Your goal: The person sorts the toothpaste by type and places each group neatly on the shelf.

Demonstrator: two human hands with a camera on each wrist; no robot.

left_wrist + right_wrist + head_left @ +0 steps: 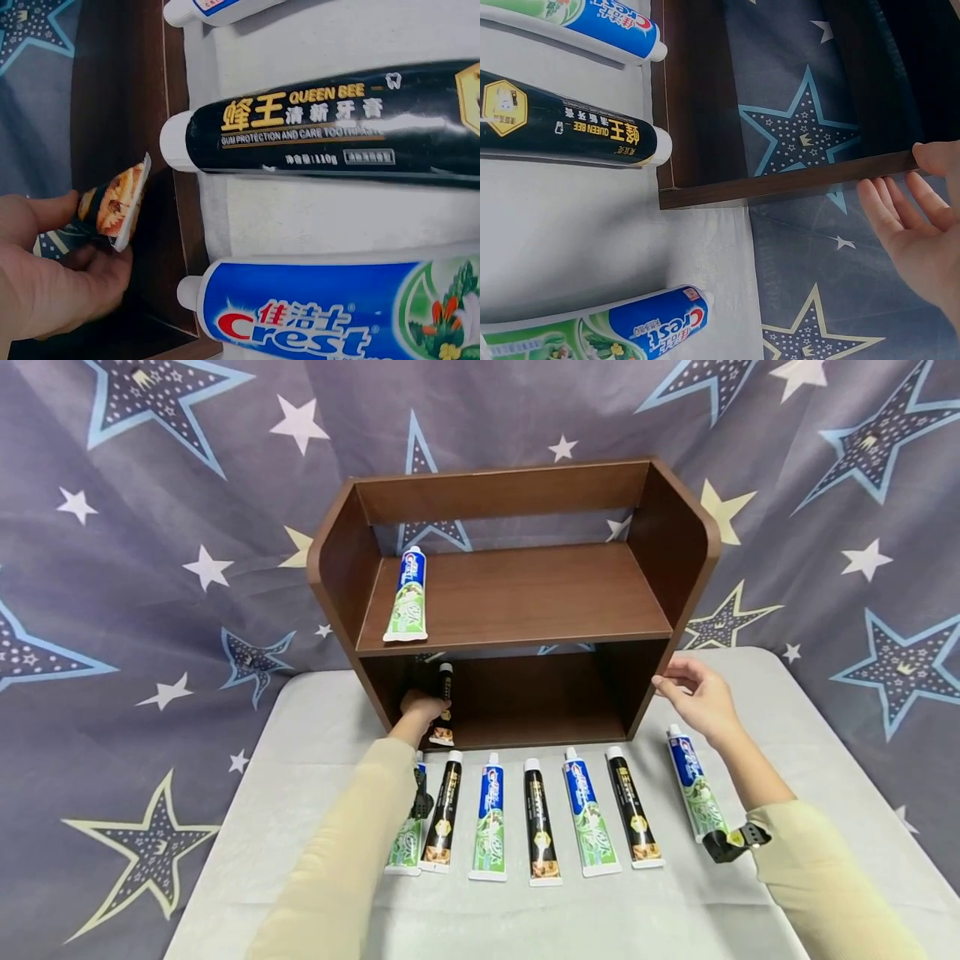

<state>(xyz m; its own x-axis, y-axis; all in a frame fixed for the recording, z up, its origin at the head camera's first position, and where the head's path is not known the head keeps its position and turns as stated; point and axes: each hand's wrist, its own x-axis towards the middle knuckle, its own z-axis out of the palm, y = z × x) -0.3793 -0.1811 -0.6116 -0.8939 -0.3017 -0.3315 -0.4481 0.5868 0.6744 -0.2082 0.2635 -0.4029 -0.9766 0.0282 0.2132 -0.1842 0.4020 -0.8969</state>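
Note:
My left hand [422, 703] grips a black toothpaste tube [446, 680] inside the lower compartment of a brown wooden shelf [517, 593], near its left wall. The tube leans with its white cap up and back. In the left wrist view, its flat crimped end [124, 206] points out between thumb and fingers. At the shelf's right side panel, my right hand [922, 217] holds the front edge, thumb on one side and fingertips on the outer face. A blue-and-green Crest toothpaste tube [408, 597] lies on the upper board at the left.
Before the shelf, blue-and-green Crest tubes [490, 818] and black Queen Bee tubes [540, 822] lie in an alternating row on the white-covered table [300, 760]. Another Crest tube [696, 785] lies apart at the right, below my right hand. A star-patterned curtain [187, 635] hangs behind.

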